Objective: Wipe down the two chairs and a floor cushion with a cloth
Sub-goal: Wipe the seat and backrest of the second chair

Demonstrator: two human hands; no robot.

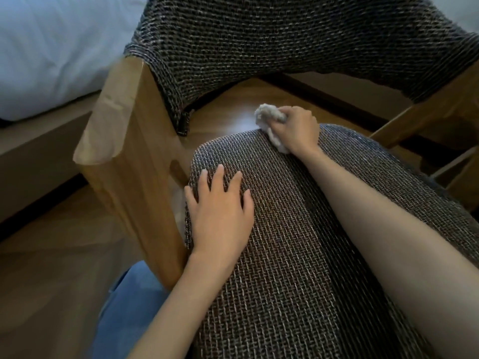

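We see our right hand (295, 128) gripping a crumpled white cloth (269, 117) at the far edge of the chair's seat cushion (298, 255), a coarse grey-brown weave. Our left hand (220, 206) rests on it, fingers spread flat.

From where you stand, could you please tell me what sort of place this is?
Probably a bedroom or hotel room: white bedding lies beside a wooden-framed armchair with grey woven upholstery, on brown wood-look flooring. The right hand grips a crumpled white cloth at its seat's rear edge.
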